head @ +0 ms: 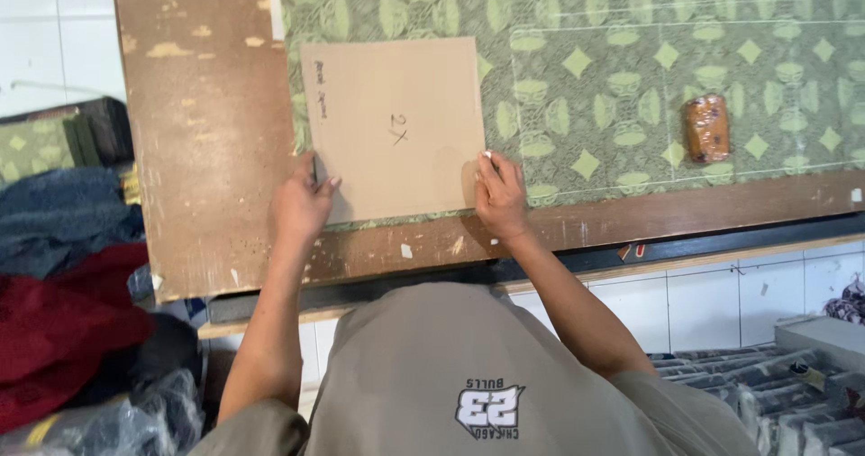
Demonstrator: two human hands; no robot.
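Observation:
A brown cardboard template [396,127] lies flat on green patterned fabric [631,77] spread over a worn wooden table [207,150]. My left hand [302,205] presses on the template's lower left corner, with what looks like a thin dark pen against the left edge. My right hand [500,195] rests at the template's lower right corner and pinches a small white piece, likely chalk, at the edge. Faint white lines are drawn on the fabric to the right.
A brown wrapped block [707,127] sits on the fabric at the right. Piles of red, blue and green cloth [63,267] lie left of the table. Bagged dark bundles [775,393] are stacked at lower right, on a white tiled floor.

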